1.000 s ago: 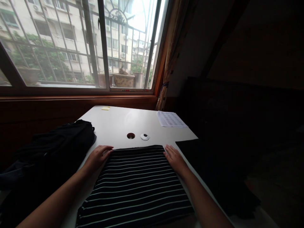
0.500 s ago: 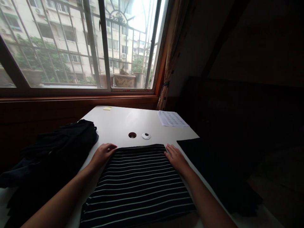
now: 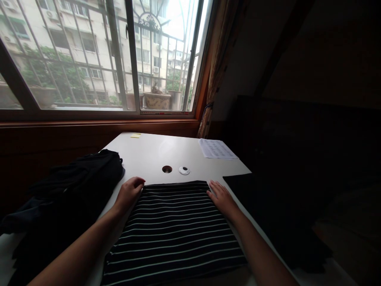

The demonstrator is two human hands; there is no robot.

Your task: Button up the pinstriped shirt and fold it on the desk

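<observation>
A black cloth garment with thin white stripes [image 3: 175, 226] lies flat and folded on the white table [image 3: 149, 155], its far edge nearly straight. At its far left corner my left hand [image 3: 130, 193] pinches the fabric between thumb and fingers. My right hand [image 3: 220, 198] rests along the far right corner, fingers stretched out and lying flat, the fingertips at the cloth's edge. What kind of garment it is cannot be made out.
Dark clothes [image 3: 80, 186] are heaped on the left. Another dark cloth [image 3: 247, 194] lies on the right. Farther back are a round cable hole [image 3: 167, 169], its white cover [image 3: 184, 170], printed sheets [image 3: 217, 149] and a yellow note [image 3: 135, 135], below a window.
My left hand has shifted slightly left, its fingers closing more tightly at the cloth's corner. My right hand and the striped cloth look almost the same.
</observation>
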